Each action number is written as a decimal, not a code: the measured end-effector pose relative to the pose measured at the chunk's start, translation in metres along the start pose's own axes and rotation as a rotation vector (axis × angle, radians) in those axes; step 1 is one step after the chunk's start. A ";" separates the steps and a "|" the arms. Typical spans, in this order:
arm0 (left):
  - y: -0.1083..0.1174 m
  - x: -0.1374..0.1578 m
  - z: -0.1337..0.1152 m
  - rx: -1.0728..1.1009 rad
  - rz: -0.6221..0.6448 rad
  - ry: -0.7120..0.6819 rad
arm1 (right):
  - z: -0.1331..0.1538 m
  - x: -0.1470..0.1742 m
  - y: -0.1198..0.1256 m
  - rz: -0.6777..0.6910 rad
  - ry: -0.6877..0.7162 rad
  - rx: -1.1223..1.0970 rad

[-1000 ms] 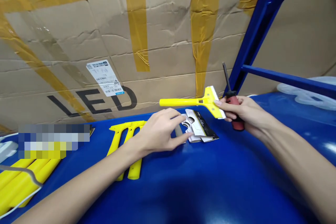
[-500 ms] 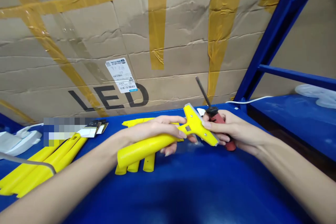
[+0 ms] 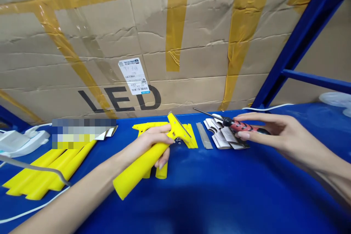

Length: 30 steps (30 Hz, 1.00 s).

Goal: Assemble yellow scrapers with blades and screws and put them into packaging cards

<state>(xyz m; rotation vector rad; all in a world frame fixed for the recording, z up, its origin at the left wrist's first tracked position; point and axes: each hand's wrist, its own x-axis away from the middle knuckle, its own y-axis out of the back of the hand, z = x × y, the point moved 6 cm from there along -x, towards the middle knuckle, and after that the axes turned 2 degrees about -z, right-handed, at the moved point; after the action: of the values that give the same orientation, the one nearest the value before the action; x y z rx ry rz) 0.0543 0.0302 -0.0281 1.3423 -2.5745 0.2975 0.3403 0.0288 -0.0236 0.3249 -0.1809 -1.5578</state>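
Scraper (image 3: 146, 162): smooth plastic with a soft sheen, metal-looking edge along the head
Screwdriver (image 3: 241, 126): dark metal shaft; grip of plastic or rubber, which of the two cannot be told
Flat strips (image 3: 204, 137): dull grey metal, smooth
Cards (image 3: 219, 137): paper card, printed in part
Handles at far left (image 3: 51, 168): smooth plastic, faintly shiny
Table (image 3: 192, 201): smooth, glossy
Box (image 3: 153, 36): matt cardboard, creased and rippled
Tape (image 3: 177, 25): glossy plastic film, wrinkled in places
Label (image 3: 134, 76): smooth paper
Frame (image 3: 296, 40): apparently painted metal, smooth
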 end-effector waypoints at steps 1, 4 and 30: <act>0.001 -0.001 0.002 -0.013 0.004 0.017 | -0.004 0.000 0.003 -0.014 -0.018 -0.017; 0.004 -0.003 0.006 -0.009 -0.004 0.040 | -0.009 0.000 0.008 0.010 -0.006 -0.069; 0.006 -0.004 0.003 0.018 -0.007 -0.064 | 0.003 0.009 -0.016 0.117 0.104 0.025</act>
<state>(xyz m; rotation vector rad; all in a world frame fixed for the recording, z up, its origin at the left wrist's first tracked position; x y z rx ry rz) 0.0511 0.0363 -0.0327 1.3883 -2.6244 0.2814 0.3245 0.0199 -0.0264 0.4076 -0.1357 -1.4201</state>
